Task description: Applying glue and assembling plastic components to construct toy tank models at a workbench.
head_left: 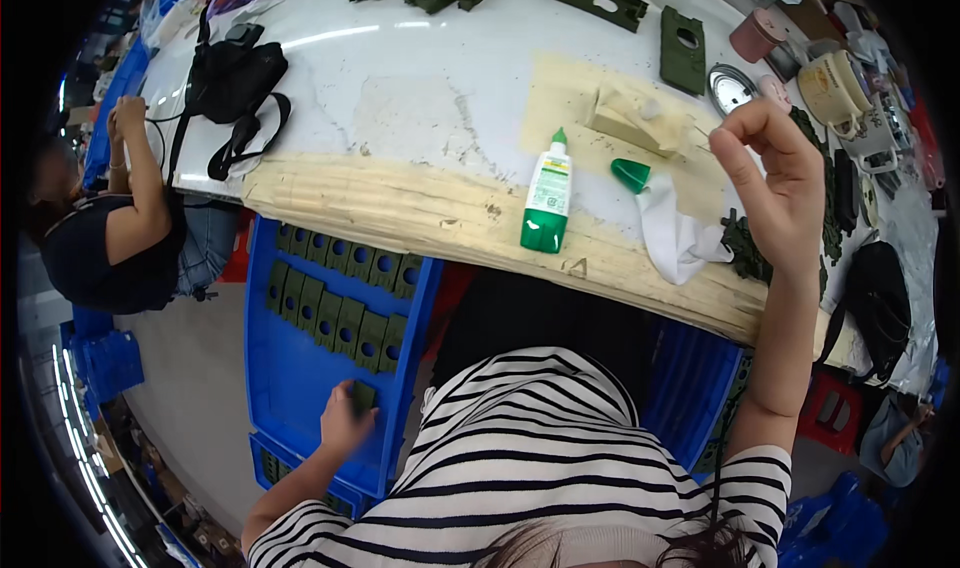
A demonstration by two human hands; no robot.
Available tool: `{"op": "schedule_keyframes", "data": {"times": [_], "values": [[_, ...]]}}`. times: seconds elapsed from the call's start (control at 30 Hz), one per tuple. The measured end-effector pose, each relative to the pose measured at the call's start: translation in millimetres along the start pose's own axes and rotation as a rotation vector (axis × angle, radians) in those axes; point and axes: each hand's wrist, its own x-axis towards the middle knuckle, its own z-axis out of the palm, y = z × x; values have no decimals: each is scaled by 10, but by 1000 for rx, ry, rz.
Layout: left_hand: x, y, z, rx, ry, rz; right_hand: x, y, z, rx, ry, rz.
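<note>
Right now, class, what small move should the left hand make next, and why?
Perhaps set the green piece down in the blue tray: the left hand holds it there, near rows of similar pieces.

A black strapped bag [235, 76] is laid on the left part of the white table [330, 83], beside which a person [105, 253] is seated. Toward the right, a pink canister [757, 34], a silver disc [733, 86] and a cream mug [828, 86] are grouped, and a red stool [832, 415] is seen below the table's edge.
</note>
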Motion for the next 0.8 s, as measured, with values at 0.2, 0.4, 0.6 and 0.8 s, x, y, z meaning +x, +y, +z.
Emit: {"op": "schedule_keyframes", "data": {"times": [0.2, 0.4, 0.6, 0.8], "values": [[175, 222, 130, -270, -51, -67, 8, -9, 6, -24, 20, -25], [340, 396, 62, -260, 5, -110, 5, -55, -29, -32, 8, -30], [984, 771, -710, -245, 689, 151, 8, -88, -88, -68, 28, -32], [2152, 2417, -2183, -180, 966, 965, 28, -42, -107, -48, 86, -16]]}}
